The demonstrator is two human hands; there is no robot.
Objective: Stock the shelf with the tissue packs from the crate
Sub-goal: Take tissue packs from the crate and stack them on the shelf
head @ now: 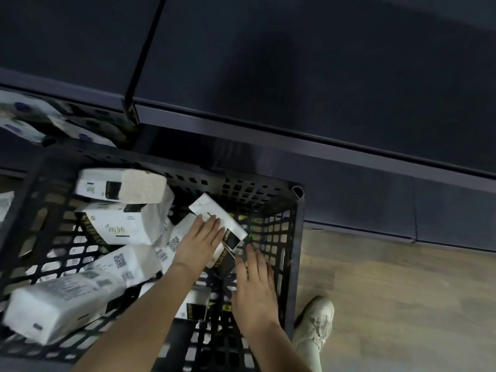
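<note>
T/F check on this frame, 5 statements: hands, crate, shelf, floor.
1. Both hands reach into the black crate. True.
2. The left hand rests flat on a tissue pack. True.
3. The right hand holds a pack lifted above the crate rim. False: it is inside the crate with straight fingers, gripping nothing.
4. The crate is empty. False: several packs lie in it.
5. A light shoe stands right of the crate. True.
</note>
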